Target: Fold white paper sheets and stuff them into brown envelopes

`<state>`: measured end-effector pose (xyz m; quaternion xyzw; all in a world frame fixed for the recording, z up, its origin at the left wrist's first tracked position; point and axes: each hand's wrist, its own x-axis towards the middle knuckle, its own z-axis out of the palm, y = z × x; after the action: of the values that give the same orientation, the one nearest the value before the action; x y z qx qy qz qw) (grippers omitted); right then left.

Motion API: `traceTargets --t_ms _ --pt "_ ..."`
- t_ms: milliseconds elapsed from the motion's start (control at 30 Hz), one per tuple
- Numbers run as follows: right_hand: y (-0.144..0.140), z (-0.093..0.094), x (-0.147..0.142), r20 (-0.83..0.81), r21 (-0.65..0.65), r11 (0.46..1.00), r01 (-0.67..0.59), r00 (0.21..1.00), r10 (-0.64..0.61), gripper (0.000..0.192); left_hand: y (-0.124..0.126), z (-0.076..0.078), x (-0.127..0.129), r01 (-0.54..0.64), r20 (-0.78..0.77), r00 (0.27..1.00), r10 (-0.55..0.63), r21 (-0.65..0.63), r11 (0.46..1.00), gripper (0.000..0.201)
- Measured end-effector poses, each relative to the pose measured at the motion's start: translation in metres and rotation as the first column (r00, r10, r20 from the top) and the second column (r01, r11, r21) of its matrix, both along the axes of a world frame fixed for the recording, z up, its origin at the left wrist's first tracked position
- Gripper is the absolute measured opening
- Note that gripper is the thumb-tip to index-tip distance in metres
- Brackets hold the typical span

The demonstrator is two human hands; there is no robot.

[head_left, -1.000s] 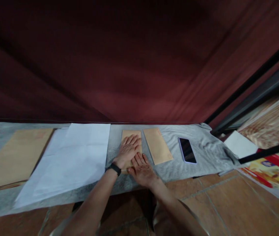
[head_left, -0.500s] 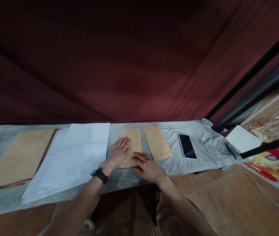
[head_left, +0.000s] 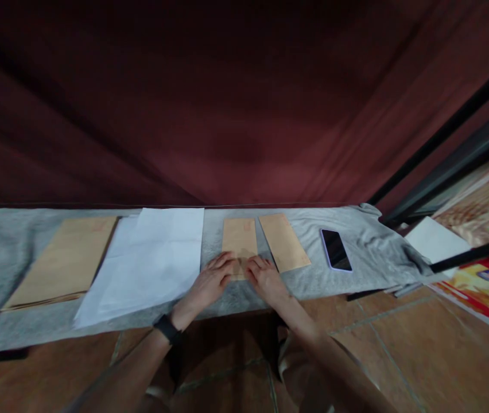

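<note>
envelope (head_left: 239, 241), red print unreadable, hands touching

Your browns and greys, set against a deep maroon backdrop.
Under your fingers lies a tan kraft-paper envelope (head_left: 239, 243) with a faint red mark near its top; a second tan paper envelope (head_left: 284, 241) matches it. The wrinkled cloth underlay (head_left: 20, 229) is mottled pale grey, the loose paper sheets (head_left: 154, 258) plain white, the large flat paper envelopes (head_left: 66, 261) sandy brown. Your slim glass-faced phone (head_left: 336, 250) shows black with a lilac rim, your wrist band (head_left: 167, 328) black, the tiled floor (head_left: 399, 355) terracotta.
</note>
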<state>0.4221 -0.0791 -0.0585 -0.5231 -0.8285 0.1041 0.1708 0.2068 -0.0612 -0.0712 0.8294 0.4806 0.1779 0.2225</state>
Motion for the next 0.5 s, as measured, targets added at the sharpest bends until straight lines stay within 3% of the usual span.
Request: traceTargets --t_ms 200,333,500 --pt "-0.026 -0.02 -0.025 -0.023 0.087 0.986 -0.139 0.99 0.141 0.051 -0.01 -0.003 0.011 -0.267 -0.098 0.956 0.275 0.088 0.96 0.05" --pt "-0.038 -0.032 -0.029 0.035 0.107 0.989 -0.105 0.994 0.102 0.069 -0.014 0.0 0.013 -0.323 -0.125 0.934 0.334 0.099 0.941 0.048" --pt "-0.036 -0.034 -0.015 0.048 0.143 0.989 -0.029 0.999 0.022 0.068 -0.017 0.012 0.017 -0.329 -0.228 0.914 0.337 0.073 0.942 0.039"
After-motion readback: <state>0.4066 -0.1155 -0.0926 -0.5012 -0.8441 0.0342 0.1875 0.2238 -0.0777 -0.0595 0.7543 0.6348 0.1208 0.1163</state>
